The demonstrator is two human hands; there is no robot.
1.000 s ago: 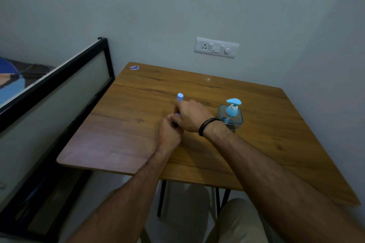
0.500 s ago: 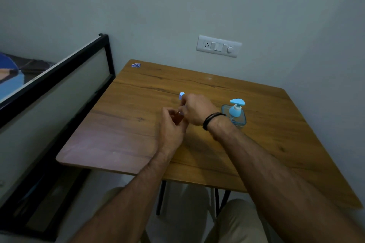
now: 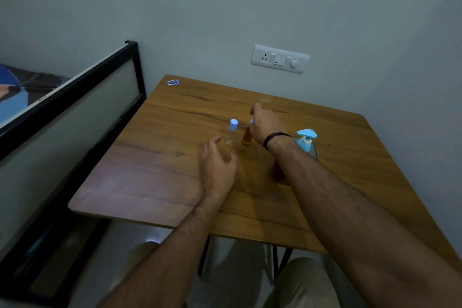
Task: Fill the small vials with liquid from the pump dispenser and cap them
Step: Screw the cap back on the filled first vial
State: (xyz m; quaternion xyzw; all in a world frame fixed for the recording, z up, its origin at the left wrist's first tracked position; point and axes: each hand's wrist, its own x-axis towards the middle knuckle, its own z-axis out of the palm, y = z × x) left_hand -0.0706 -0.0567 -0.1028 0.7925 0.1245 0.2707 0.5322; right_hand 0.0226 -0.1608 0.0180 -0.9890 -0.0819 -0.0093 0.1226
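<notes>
Two small vials stand upright side by side in the middle of the wooden table [image 3: 160,172]. The left vial [image 3: 232,134] is clear with a light blue cap. The right vial [image 3: 246,137] holds amber liquid, and my right hand [image 3: 265,124] partly hides its blue cap. That hand hovers just right of the cap with loosely spread fingers; I cannot tell if it touches the cap. My left hand [image 3: 218,170] lies in front of the clear vial, fingers relaxed, holding nothing. The pump dispenser [image 3: 305,139], with its blue head, stands behind my right forearm.
The table stands in a corner, with a wall behind and one to the right. A switch panel [image 3: 280,58] is on the back wall. A black-framed panel [image 3: 75,97] runs along the left side. A small blue sticker [image 3: 173,82] marks the far left table corner.
Both hands held the amber vial together before. Now it stands on the table beside the clear vial, my left hand has pulled back toward me, and my right hand has loosened at its cap.
</notes>
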